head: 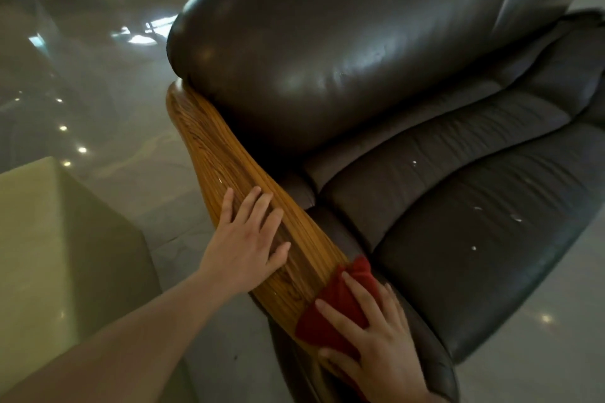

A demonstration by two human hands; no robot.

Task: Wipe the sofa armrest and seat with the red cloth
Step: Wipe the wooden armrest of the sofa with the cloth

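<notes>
Pressing red cloth [334, 307] under right hand [379, 343], wooden armrest [229, 170]

A pale boxy block [55, 239] stands on the glossy tiled floor [98, 75], which mirrors bright ceiling lights.

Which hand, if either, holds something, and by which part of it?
The right hand presses the red cloth flat on the wooden armrest, fingers spread over its middle. The left hand holds nothing.

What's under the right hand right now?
The red cloth, pressed flat by the right hand on the wooden armrest near end. The wood beneath the cloth is hidden.
</notes>
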